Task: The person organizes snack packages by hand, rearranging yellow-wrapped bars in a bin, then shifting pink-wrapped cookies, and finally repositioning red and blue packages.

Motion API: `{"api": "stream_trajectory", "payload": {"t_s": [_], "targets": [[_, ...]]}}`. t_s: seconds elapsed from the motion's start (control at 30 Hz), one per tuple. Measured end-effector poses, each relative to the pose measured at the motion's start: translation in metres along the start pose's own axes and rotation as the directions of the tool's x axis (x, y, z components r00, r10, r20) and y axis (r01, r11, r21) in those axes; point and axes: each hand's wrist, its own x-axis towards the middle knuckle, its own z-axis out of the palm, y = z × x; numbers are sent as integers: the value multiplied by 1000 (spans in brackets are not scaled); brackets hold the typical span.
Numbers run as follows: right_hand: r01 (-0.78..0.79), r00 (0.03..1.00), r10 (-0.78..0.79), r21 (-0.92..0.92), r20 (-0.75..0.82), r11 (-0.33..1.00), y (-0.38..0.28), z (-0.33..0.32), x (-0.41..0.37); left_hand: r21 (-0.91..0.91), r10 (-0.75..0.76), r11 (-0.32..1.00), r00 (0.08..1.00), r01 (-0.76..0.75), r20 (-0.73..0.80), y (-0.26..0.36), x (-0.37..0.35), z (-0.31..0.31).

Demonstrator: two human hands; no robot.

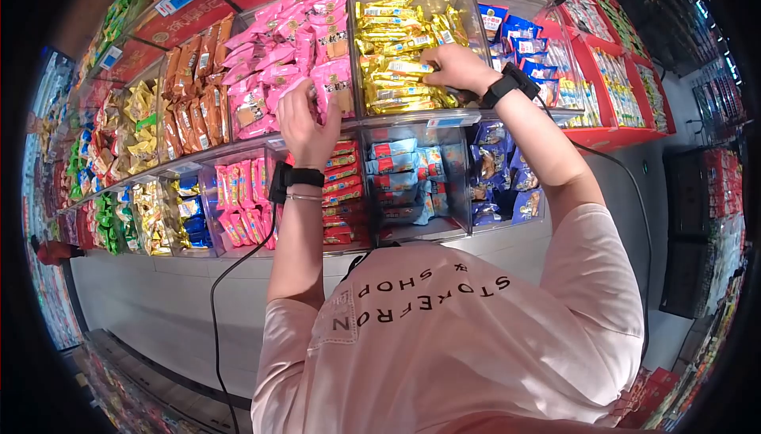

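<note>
Gold packets (pixel 392 53) fill a clear bin (pixel 396 119) on the upper row of a shop's sweet display. A person in a pink shirt (pixel 476 331) reaches into the display with both arms. The right hand (pixel 458 68) lies on top of the heap at its right side. Its fingers are curled down and closed on a few of the gold packets, which sit directly under the palm.

The left hand (pixel 307 125) is at the front edge of the next bin over, against the pink packets (pixel 273 61). Only the back of that hand shows, so I cannot tell whether it grips a packet or merely rests on one.

Each colour has its own compartment, with orange packets (pixel 194 85) further left and blue packets (pixel 519 34) to the right. The sloped, see-through fronts probably let shoppers see the stock and reach in from above. That would explain why both wrists come in over the rim.

A black band (pixel 510 84) is strapped to each wrist, and a thin cable (pixel 626 188) trails from it. A lower row of bins (pixel 404 188) sits beneath the arms, untouched.
</note>
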Motion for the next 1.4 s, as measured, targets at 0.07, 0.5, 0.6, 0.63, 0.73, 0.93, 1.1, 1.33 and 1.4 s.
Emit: {"api": "stream_trajectory", "payload": {"t_s": [0.07, 0.5, 0.6, 0.63, 0.73, 0.93, 1.1, 1.33, 1.4], "targets": [[115, 938, -118, -31, -326, 993, 16, 6, 8, -38, -62, 997, 998, 62, 0, 4, 2, -3], [-41, 968, -18, -230, -251, 972, -3, 26, 56, -276, 299, 947, 771, -165, 562, 56, 34, 49], [15, 930, -73, -159, -361, 987, -4, 23, 45, -243, 333, 942, 748, -232, 574, 52, 33, 71], [15, 929, -73, -159, -362, 987, -3, 18, 42, -156, 305, 951, 719, -268, 625, 50, 33, 79], [-94, 868, 27, -112, -495, 989, 11, 1, 33, -51, 268, 944, 669, -326, 693, 37, 33, 101], [-205, 885, 98, -192, -456, 960, 25, -18, 19, -42, 215, 946, 526, -321, 823, 49, 62, 97], [-157, 876, 47, -192, -479, 969, 21, -14, 13, 24, 198, 949, 656, -314, 728, 65, 89, 98], [-136, 826, 32, -143, -563, 980, 9, -24, -4, 91, 191, 948, 773, -305, 606, 33, 94, 126], [-143, 833, 41, -144, -551, 979, 13, -25, -6, 117, 107, 965, 758, -236, 643, 37, 89, 125]]}}
